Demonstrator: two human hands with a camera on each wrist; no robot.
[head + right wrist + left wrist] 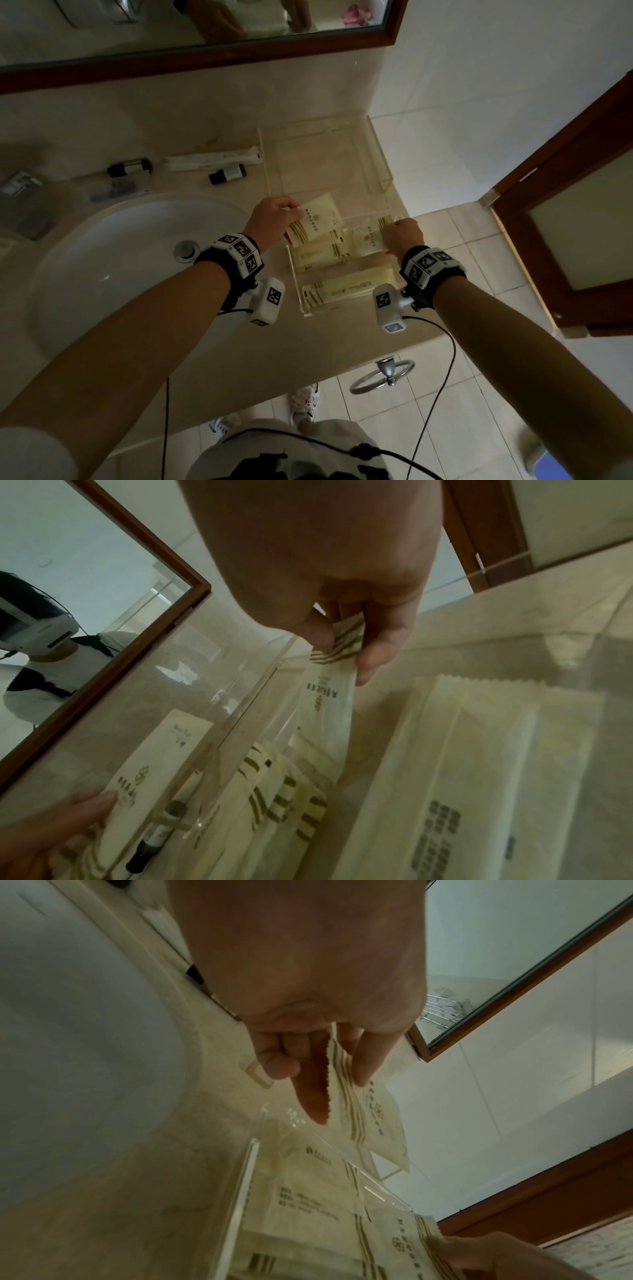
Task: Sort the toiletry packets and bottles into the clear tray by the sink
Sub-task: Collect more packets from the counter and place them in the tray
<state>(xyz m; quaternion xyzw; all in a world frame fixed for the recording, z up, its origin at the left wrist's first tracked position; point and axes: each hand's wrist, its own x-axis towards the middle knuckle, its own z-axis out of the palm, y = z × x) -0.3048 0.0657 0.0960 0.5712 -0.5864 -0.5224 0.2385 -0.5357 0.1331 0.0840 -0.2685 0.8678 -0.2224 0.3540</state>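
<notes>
Left hand [270,219]: thumb and fingers are pinching the striped end of a cream packet [317,219], holding it over the clear tray [376,150]; in the left wrist view the thumb [368,1058] is lying on the printed face, with the other fingers behind.
Right hand [404,234]: pinching the striped top edge of a second packet [368,240], standing it in the tray's near section.
Left packet's axis: running from the hand up and to the right, free end tilting toward the tray's far side.
Right packet's axis: hanging roughly upright, stripes at the top.
Tray contents: several cream packets are lying flat in the near compartments; the far compartment's contents I cannot tell.
Counter [171,185]: two dark bottles [227,173] and a long white packet [212,161] are lying left of the tray, behind the sink [102,246].
</notes>
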